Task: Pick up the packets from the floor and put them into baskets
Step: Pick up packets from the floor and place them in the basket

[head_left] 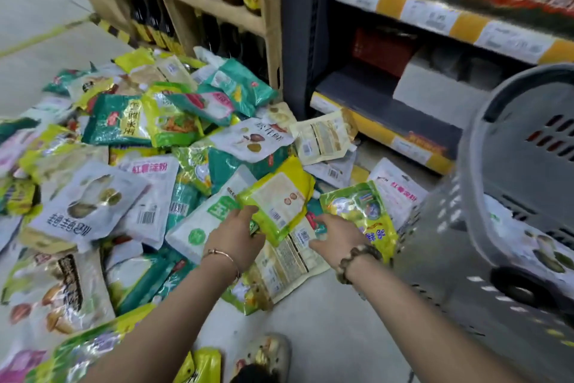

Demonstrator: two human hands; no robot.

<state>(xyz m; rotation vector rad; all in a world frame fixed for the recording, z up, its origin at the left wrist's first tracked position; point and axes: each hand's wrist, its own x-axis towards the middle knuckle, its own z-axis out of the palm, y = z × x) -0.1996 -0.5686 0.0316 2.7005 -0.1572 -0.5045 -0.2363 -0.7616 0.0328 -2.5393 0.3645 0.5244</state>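
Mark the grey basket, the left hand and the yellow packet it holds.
grey basket (435,258): head view, its perforated side wall.
left hand (237,235): head view, back of the hand.
yellow packet (279,196): head view, its pale front window.

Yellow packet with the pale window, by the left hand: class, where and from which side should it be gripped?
Pinch the yellow packet at its lower-left edge, from the near side, by the left hand. It is flat and lies topmost, nothing overlapping that edge, so a thumb-and-finger pinch fits.
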